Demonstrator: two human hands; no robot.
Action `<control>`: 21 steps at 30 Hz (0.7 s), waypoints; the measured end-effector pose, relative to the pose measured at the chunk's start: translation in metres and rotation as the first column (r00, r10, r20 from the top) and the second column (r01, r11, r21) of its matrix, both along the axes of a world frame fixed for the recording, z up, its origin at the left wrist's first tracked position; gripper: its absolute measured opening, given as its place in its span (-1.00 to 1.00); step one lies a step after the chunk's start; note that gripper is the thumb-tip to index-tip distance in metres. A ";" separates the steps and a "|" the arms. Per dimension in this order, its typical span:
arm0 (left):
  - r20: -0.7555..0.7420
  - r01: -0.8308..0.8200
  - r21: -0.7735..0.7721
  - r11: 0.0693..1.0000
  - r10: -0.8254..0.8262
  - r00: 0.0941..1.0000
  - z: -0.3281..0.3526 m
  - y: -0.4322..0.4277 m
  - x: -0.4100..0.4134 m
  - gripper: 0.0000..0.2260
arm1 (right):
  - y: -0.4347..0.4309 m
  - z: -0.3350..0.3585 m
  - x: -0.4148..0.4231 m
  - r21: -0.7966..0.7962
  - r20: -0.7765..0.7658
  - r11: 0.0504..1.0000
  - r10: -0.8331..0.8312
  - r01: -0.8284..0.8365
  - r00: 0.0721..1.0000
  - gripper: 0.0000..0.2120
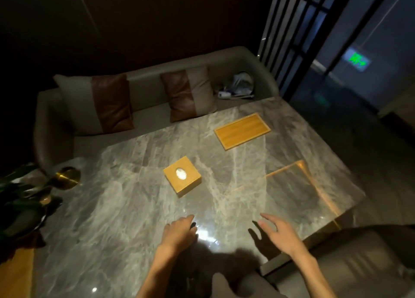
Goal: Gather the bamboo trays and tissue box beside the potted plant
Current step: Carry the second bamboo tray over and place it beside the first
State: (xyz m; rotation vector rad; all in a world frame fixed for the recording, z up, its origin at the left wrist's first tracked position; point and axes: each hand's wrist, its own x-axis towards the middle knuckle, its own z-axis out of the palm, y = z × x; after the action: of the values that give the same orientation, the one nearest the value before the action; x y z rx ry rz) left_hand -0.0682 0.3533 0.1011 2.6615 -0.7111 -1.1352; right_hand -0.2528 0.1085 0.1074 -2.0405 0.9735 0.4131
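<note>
A square bamboo tissue box (182,179) with a white tissue in its oval slot stands mid-table. A flat rectangular bamboo tray (242,131) lies near the far right edge. An orange-edged rectangular outline (289,185) shows on the right side of the marble; I cannot tell whether it is a tray or a reflection. The potted plant (20,205) with dark leaves is at the left edge. My left hand (179,230) hovers low over the near table, fingers loosely forward and holding nothing. My right hand (278,232) is spread open beside it, also holding nothing.
The grey marble table (125,219) fills the view. A round gold object (67,177) sits near the plant. Behind the table is a beige sofa (143,118) with two cushions and a bag in its right corner. A seat edge (350,264) lies at the near right.
</note>
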 end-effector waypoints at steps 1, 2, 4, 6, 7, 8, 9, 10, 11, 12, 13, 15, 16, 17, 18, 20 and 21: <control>-0.012 -0.002 -0.006 1.000 0.002 1.000 0.001 -0.009 0.004 -0.58 | -0.003 0.003 -0.001 0.015 0.005 1.000 -0.009 0.009 1.000 -0.54; -0.005 -0.002 -0.024 1.000 0.002 1.000 0.002 -0.019 0.011 -0.59 | -0.009 0.006 0.001 0.031 0.009 0.999 -0.026 0.026 1.000 -0.56; 0.029 0.030 -0.067 0.997 -0.028 0.999 0.010 -0.050 0.031 -0.63 | -0.033 0.013 0.011 0.057 0.025 0.996 -0.071 0.070 0.997 -0.59; 0.073 0.035 -0.128 0.991 -0.025 0.997 0.018 -0.086 0.055 -0.64 | -0.072 0.019 0.032 0.045 0.064 0.995 -0.096 0.093 0.993 -0.62; 0.094 0.003 -0.160 0.987 0.012 0.995 0.022 -0.106 0.068 -0.62 | -0.095 0.021 0.048 0.025 0.082 0.995 -0.094 0.092 0.992 -0.64; 0.111 -0.034 -0.197 0.980 0.057 0.992 0.025 -0.128 0.085 -0.61 | -0.119 0.021 0.066 0.009 0.099 0.997 -0.082 0.082 0.992 -0.64; 0.117 -0.074 -0.239 0.968 0.104 0.988 0.026 -0.151 0.103 -0.61 | -0.144 0.019 0.088 0.007 0.112 0.998 -0.065 0.064 0.992 -0.65; 0.112 -0.118 -0.279 0.953 0.155 0.982 0.026 -0.175 0.120 -0.63 | -0.170 0.017 0.112 0.018 0.121 0.999 -0.051 0.050 0.991 -0.64; 0.091 -0.172 -0.311 0.935 0.210 0.974 0.024 -0.199 0.138 -0.65 | -0.198 0.012 0.138 0.031 0.128 0.999 -0.047 0.043 0.991 -0.64; 0.055 -0.243 -0.330 0.912 0.275 0.960 0.019 -0.222 0.154 -0.68 | -0.225 0.004 0.165 0.046 0.124 0.998 -0.049 0.044 0.991 -0.63; 0.020 -0.320 -0.333 0.887 0.346 0.938 0.012 -0.244 0.171 -0.71 | -0.251 -0.006 0.194 0.058 0.116 0.997 -0.054 0.047 0.992 -0.63; -0.003 -0.435 -0.289 0.853 0.453 0.891 -0.010 -0.284 0.201 -0.75 | -0.294 -0.031 0.248 0.071 0.097 0.996 -0.053 0.046 0.994 -0.62; 0.003 -0.473 -0.251 0.845 0.489 0.872 -0.025 -0.300 0.213 -0.73 | -0.310 -0.046 0.270 0.070 0.086 0.996 -0.059 0.053 0.995 -0.62; 0.013 -0.504 -0.208 0.838 0.517 0.856 -0.040 -0.315 0.222 -0.72 | -0.324 -0.060 0.289 0.057 0.078 0.997 -0.064 0.060 0.995 -0.62; 0.021 -0.530 -0.164 0.832 0.540 0.841 -0.056 -0.327 0.228 -0.71 | -0.335 -0.075 0.303 0.027 0.073 0.998 -0.063 0.061 0.995 -0.63; 0.016 -0.563 -0.063 0.824 0.565 0.825 -0.086 -0.343 0.229 -0.68 | -0.351 -0.102 0.321 -0.059 0.043 0.997 -0.048 0.050 0.998 -0.62; -0.008 -0.572 -0.009 0.820 0.572 0.820 -0.099 -0.349 0.225 -0.66 | -0.356 -0.113 0.326 -0.068 0.011 0.997 -0.035 0.036 0.999 -0.59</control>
State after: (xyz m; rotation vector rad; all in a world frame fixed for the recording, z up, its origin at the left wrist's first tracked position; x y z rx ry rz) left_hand 0.1568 0.0047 0.0018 2.5740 0.1061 -0.9492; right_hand 0.0728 -0.2479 -0.0059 -2.0813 1.0290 0.3551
